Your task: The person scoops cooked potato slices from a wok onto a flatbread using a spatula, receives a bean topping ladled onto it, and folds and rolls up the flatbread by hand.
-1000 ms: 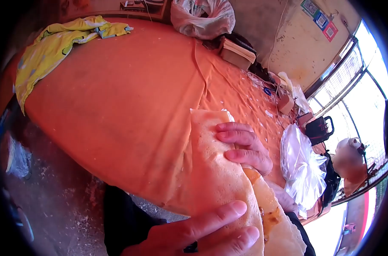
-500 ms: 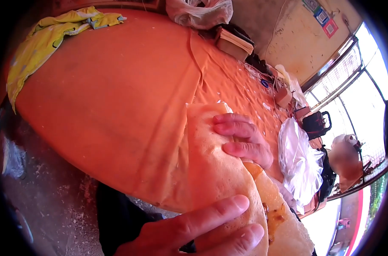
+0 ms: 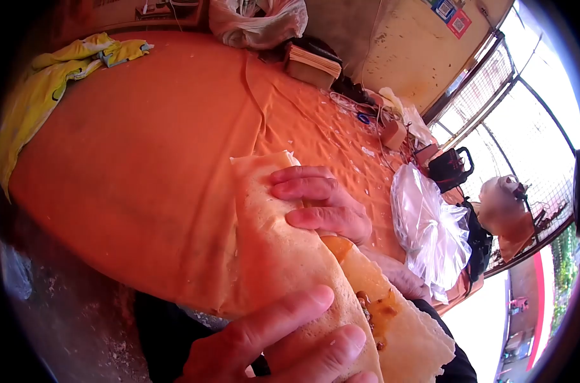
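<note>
The right hand [image 3: 338, 210] grips the far part of a folded flatbread [image 3: 271, 249] along its right edge, fingers bent over the top, thumb hidden. The left hand [image 3: 239, 341] lays loosely spread fingers across the near part; whether it grips underneath, I cannot tell. The flatbread's long axis slants from far left to near right between them, brown sauce [image 3: 384, 313] showing on its right flap. Beyond spreads an orange tablecloth [image 3: 143, 147], with a plastic bag [image 3: 427, 223] to the right.
</note>
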Demonstrator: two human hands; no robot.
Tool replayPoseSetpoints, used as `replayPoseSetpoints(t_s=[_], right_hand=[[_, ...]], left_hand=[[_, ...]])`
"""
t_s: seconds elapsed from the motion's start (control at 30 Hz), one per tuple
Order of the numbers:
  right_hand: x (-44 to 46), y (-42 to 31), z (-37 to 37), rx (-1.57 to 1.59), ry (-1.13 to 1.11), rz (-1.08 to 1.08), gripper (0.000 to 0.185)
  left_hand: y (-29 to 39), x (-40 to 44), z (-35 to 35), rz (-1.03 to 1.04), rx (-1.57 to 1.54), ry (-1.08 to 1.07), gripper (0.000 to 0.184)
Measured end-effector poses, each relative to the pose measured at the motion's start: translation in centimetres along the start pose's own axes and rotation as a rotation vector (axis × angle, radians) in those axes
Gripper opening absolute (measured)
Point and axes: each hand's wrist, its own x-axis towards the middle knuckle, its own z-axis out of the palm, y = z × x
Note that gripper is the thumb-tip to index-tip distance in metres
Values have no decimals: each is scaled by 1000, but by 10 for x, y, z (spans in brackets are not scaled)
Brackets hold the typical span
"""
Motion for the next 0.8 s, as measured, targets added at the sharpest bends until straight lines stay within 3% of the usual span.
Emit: replayPoseSetpoints(t_s=[0.2, 0.37, 0.53, 0.6, 0.63, 0.7, 0.73, 0.8], right_hand=[[2, -3, -5, -19, -19, 4, 24], [9, -10, -6, -72, 6, -26, 25], [12, -14, -9, -98, 21, -55, 28], [13, -14, -9, -88, 9, -49, 28], [12, -14, -9, -85, 0, -38, 28], [8, -13, -7, -62, -7, -16, 28], [7, -13, -6, -56, -13, -7, 28], [7, -13, -5, -37, -13, 14, 27]], left_hand=[[2, 0, 5, 44, 37, 49, 20], [-10, -3, 4, 255, 44, 98, 30], [4, 15, -24, 201, -39, -117, 27], [15, 0, -27, -49, -53, -184, 25], [35, -23, -29, -286, -53, -236, 25], [37, -24, -28, -260, -6, -241, 25], [16, -2, -25, 2, 37, -189, 26], [-5, 14, -19, 302, 66, -106, 27]])
